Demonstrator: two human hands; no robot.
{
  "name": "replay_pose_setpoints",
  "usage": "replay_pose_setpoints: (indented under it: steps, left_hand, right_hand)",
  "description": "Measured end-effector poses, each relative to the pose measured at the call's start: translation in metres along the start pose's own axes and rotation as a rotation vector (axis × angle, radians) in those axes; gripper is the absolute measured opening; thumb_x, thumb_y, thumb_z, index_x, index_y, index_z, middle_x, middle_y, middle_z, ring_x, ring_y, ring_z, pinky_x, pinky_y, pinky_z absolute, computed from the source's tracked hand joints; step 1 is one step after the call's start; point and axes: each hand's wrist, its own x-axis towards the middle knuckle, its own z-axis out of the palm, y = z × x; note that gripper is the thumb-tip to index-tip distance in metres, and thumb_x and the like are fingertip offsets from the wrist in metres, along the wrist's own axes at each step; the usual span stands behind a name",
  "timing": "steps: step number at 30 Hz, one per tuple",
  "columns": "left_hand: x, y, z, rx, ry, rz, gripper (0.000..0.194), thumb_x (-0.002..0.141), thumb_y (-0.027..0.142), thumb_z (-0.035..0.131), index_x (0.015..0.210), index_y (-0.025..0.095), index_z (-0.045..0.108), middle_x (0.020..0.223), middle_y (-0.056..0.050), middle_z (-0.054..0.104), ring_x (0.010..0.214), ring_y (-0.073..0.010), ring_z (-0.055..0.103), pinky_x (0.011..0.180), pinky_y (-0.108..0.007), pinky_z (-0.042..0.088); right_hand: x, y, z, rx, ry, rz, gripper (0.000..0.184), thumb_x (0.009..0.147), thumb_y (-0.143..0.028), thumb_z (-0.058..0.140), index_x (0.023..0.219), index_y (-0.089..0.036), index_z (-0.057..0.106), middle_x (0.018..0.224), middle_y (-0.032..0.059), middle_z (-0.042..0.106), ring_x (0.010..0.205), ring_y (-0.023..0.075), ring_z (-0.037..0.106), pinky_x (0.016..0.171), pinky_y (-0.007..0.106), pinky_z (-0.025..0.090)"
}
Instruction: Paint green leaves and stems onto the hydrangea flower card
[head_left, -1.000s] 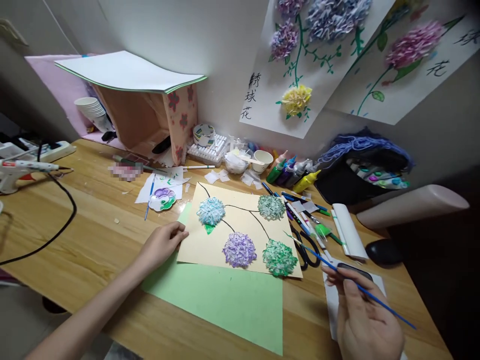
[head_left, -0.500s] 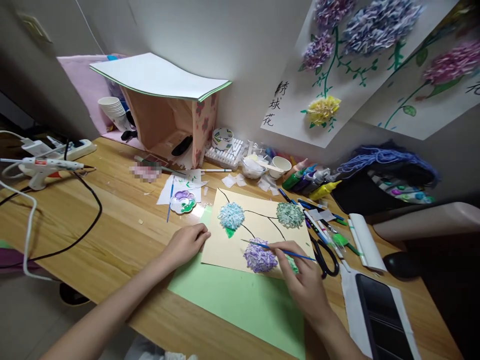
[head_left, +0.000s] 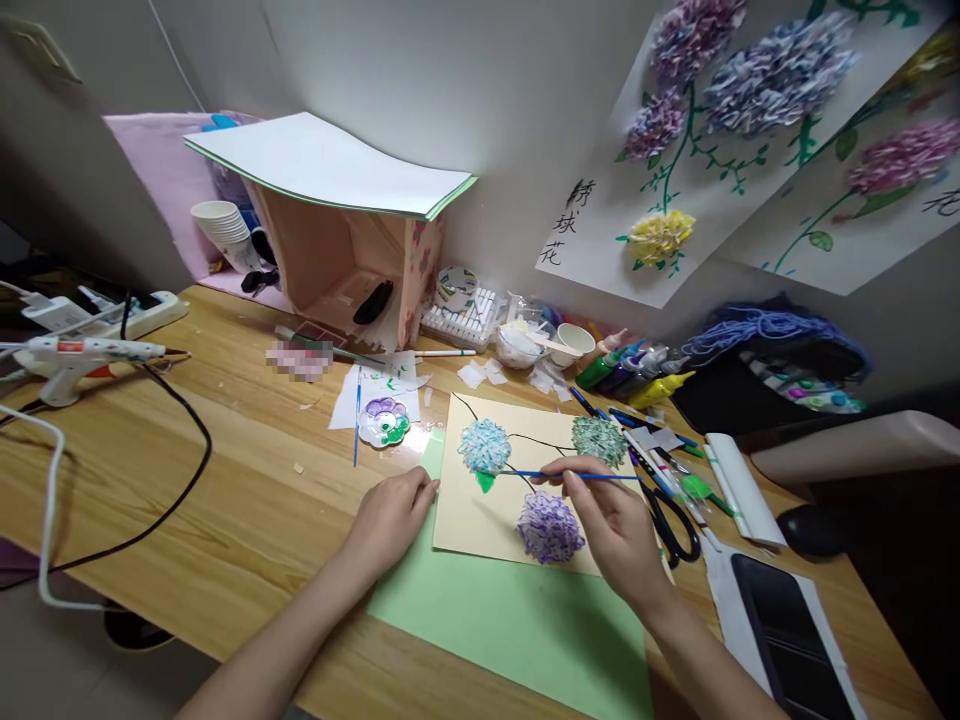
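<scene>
My right hand (head_left: 619,520) pinches a thin blue paintbrush (head_left: 600,476) above the cream paper (head_left: 472,520). The brush tip is close to a green leaf (head_left: 486,482) under a light-blue textured flower (head_left: 484,445); whether it touches cannot be told. A purple flower (head_left: 551,527) lies below the brush and a dark-green flower (head_left: 598,440) at upper right, with thin dark stems between the flowers. At the paper's left edge rests my left hand (head_left: 394,515), its fingers curled together and their undersides hidden. Green paper (head_left: 510,630) lies beneath.
Left of the paper are a flower-shaped paint palette (head_left: 384,422) and another brush (head_left: 357,420). A glue gun (head_left: 82,355) with cables lies far left. Black-handled scissors (head_left: 679,530), pens and a phone-like black object (head_left: 787,635) are at right. Paint bottles (head_left: 637,370) stand behind.
The brush has moved from over the purple flower up to beside the green leaf under the light-blue flower. My left hand stays at the paper's edge. The whole view has shifted slightly.
</scene>
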Motion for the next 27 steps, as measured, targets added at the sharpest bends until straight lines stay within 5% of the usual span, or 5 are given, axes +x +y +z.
replay_pose_setpoints:
  steps: [5, 9, 15, 27]
  left_hand:
    - [-0.002, -0.015, -0.028, -0.117, 0.273, -0.066, 0.041, 0.091, 0.044, 0.036, 0.06, 0.02, 0.047, 0.056, 0.002, 0.051, 0.056, -0.0133, 0.049, 0.056, -0.024, 0.028]
    - [0.003, -0.035, -0.046, -0.228, 0.455, -0.24, 0.04, 0.089, 0.046, 0.038, 0.065, 0.021, 0.057, 0.057, 0.002, 0.056, 0.058, -0.014, 0.051, 0.057, -0.024, 0.03]
    - [0.008, -0.047, -0.046, -0.199, 0.385, -0.312, 0.039, 0.09, 0.042, 0.036, 0.075, 0.023, 0.067, 0.077, -0.002, 0.07, 0.075, -0.0191, 0.061, 0.065, -0.026, 0.036]
    - [0.009, -0.043, -0.042, -0.133, 0.298, -0.326, 0.041, 0.091, 0.042, 0.034, 0.078, 0.025, 0.07, 0.086, -0.002, 0.073, 0.083, -0.0213, 0.064, 0.068, -0.027, 0.038]
  right_hand:
    - [0.049, -0.024, 0.029, 0.022, -0.237, -0.057, 0.019, 0.093, -0.027, 0.044, 0.095, -0.023, 0.062, 0.094, 0.0034, 0.066, 0.09, 0.0166, 0.06, 0.079, 0.03, 0.046]
    - [0.084, -0.031, 0.063, -0.057, -0.409, -0.162, 0.02, 0.091, -0.023, 0.043, 0.092, -0.021, 0.063, 0.09, 0.0033, 0.067, 0.087, 0.0163, 0.06, 0.076, 0.029, 0.046]
    - [0.105, -0.023, 0.095, -0.133, -0.457, -0.227, 0.022, 0.09, -0.021, 0.041, 0.089, -0.019, 0.063, 0.088, 0.0054, 0.068, 0.082, 0.0177, 0.062, 0.073, 0.031, 0.046]
    - [0.105, -0.016, 0.099, -0.115, -0.453, -0.224, 0.021, 0.09, -0.022, 0.041, 0.085, -0.018, 0.062, 0.084, 0.005, 0.067, 0.078, 0.017, 0.06, 0.071, 0.03, 0.045]
